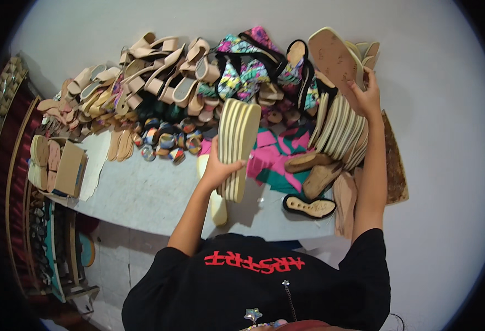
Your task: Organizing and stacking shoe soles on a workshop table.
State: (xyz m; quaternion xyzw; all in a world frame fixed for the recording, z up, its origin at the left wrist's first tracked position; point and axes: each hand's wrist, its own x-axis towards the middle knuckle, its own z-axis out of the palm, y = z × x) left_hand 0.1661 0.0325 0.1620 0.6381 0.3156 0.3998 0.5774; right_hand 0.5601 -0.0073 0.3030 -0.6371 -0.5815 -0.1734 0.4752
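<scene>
At a grey worktable (143, 198) heaped with sandal parts, well out to the left of my left hand (218, 165), a cardboard box (70, 168) stands beside a few tan insoles (40, 163). Up and left of that hand lie beige strapped sandals (159, 71), with small multicoloured pieces (165, 140) just below them. My left hand is clenched around a stack of cream platform soles (238, 146), held on edge, fingers wrapped over its lower front. Above the stack sit sandals with bright patterned straps (253, 66); just right of it, pink and green sheets (275, 157) lie flat on the table. A black-rimmed sole (309, 207) lies between my two forearms. Farther right, my right hand (366, 99) grasps a single tan sole (333, 58), raised and tilted, directly above a leaning row of cream soles (339, 129).
</scene>
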